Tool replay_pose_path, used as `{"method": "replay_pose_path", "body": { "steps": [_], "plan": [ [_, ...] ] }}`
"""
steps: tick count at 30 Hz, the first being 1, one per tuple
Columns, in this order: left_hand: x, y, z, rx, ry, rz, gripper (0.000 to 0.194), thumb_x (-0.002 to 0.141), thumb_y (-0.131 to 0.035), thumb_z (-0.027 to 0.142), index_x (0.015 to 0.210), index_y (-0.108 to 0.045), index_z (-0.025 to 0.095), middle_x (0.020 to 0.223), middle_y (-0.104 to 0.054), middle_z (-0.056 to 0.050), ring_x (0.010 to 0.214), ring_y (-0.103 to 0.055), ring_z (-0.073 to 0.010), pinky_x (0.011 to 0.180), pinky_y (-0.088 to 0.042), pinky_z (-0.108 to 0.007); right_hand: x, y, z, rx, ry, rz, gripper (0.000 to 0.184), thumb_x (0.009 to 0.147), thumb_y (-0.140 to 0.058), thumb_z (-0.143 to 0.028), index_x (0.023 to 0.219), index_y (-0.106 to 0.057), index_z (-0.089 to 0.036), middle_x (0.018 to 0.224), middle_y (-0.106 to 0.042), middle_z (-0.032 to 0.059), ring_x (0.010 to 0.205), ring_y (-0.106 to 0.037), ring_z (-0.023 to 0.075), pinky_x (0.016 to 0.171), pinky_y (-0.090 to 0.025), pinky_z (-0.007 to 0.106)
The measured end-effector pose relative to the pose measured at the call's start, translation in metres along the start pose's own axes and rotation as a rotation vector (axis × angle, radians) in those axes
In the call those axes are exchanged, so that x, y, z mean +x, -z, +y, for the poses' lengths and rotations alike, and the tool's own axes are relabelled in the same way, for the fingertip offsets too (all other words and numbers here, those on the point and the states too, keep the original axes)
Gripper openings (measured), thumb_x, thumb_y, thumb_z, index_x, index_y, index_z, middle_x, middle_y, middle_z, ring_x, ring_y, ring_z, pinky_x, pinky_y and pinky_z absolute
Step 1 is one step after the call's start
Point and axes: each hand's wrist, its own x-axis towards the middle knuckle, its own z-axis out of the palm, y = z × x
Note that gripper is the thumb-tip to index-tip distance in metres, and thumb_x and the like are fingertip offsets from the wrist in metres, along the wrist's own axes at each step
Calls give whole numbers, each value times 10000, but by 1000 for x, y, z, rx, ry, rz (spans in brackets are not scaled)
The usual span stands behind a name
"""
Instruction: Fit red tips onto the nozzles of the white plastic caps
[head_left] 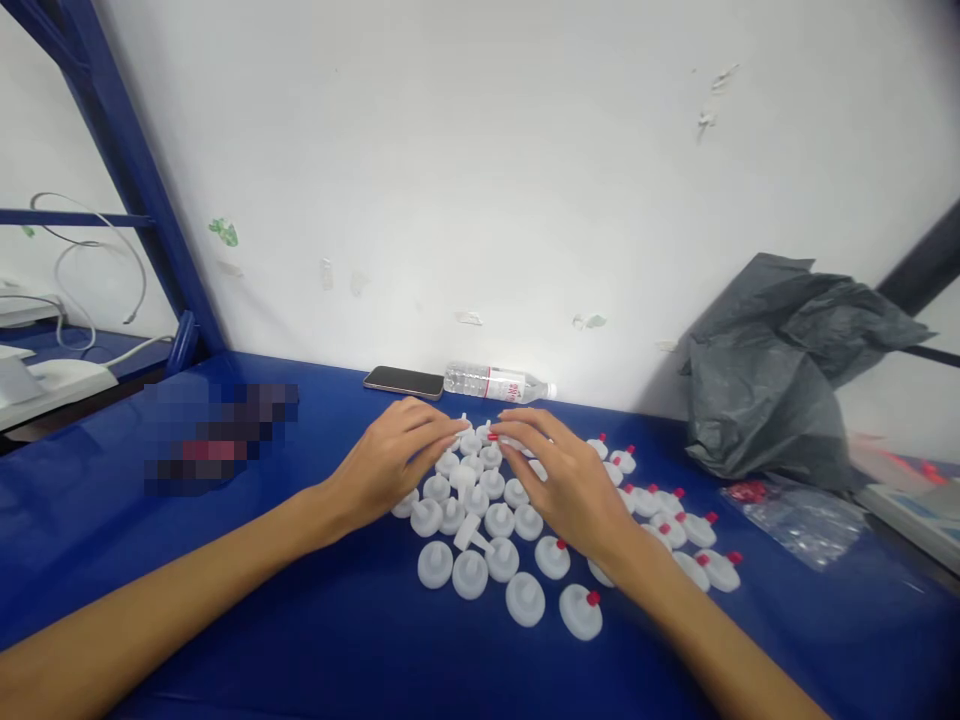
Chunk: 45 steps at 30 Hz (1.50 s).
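Many round white plastic discs with short central spouts lie in a cluster on the blue tabletop (300, 620); one bare-spouted disc (470, 575) is near the front. My left hand (401, 450) is over the cluster's back left, thumb and fingers pinched; what lies between them is mostly hidden. Just across from it, my right hand (566, 480) pinches a small red cap (492, 436) at its fingertips, with something white partly covered by the fingers. On the right, several discs carry red caps, such as the capped disc (581, 612). Small white flat-tabbed pieces (469, 533) rest among the discs.
Along the wall lie a phone (403, 382) and a clear water bottle (499, 384). A grey plastic bag (772, 370) slumps at right, beside a clear bag (799, 520) with red bits. A pixelated dark object (225, 440) is at left, near a blue frame post (135, 150).
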Motion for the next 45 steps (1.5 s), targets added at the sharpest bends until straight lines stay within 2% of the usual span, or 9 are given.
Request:
{"method": "replay_pose_path", "body": {
  "steps": [3,7,11,16,20,24,30,39,45],
  "plan": [
    [-6,0,-25,75,87,-55,250,985,-516,195,1163,-692,197,999,-720,-66,957,-601,-203,868,-500,-373,-4,-4,16,-7,-81,-5,151,967,-575,-174,1087,-656,-215,1123,-703,56,1027,-667,216,916,-556,417],
    [-10,3,-43,97,213,-135,242,971,-526,255,1093,-725,191,1008,-709,-80,984,-577,-232,876,-506,-393,-6,-3,30,-60,-92,-6,104,922,-652,-182,1013,-676,-228,1093,-719,43,1141,-615,268,1022,-460,496],
    [-12,4,-49,160,265,-226,237,946,-552,279,1051,-747,197,1021,-693,-93,1005,-565,-262,922,-486,-449,-5,1,34,-129,-154,-49,64,898,-698,-250,953,-716,-224,1062,-686,69,1025,-613,271,918,-491,475],
    [-17,1,-55,186,313,-274,216,899,-612,325,984,-767,200,1005,-685,-109,1010,-563,-294,909,-480,-476,-5,0,36,-163,-144,-83,126,910,-686,-335,936,-738,-223,914,-707,56,894,-625,246,851,-490,448],
    [-19,-1,-57,179,343,-345,205,901,-595,296,950,-771,201,974,-696,-100,933,-583,-273,847,-491,-438,-5,0,37,-169,-176,-167,147,910,-689,-356,921,-754,-225,772,-719,32,839,-641,238,871,-474,455],
    [-18,-1,-58,184,358,-389,176,899,-598,252,911,-767,206,976,-707,-89,932,-595,-271,845,-483,-429,-4,-1,37,-166,-188,-216,154,920,-672,-357,913,-766,-235,765,-725,35,878,-651,239,911,-461,468],
    [-20,-2,-60,182,359,-370,192,897,-613,289,984,-763,207,991,-700,-96,948,-594,-281,848,-486,-434,-4,0,37,-175,-170,-256,144,914,-663,-307,850,-754,-215,750,-720,33,860,-650,237,915,-460,466],
    [-20,-2,-56,136,343,-322,199,882,-585,265,844,-775,220,956,-709,-93,924,-612,-272,819,-516,-420,-5,0,36,-182,-177,-302,155,914,-639,-294,814,-714,-203,742,-694,27,867,-628,239,902,-446,457],
    [-20,-3,-55,146,373,-314,149,854,-624,255,885,-768,233,966,-716,-85,941,-612,-288,839,-513,-440,-5,3,35,-198,-184,-325,159,920,-627,-303,818,-706,-210,743,-682,23,873,-621,237,911,-435,452]
  ]
}}
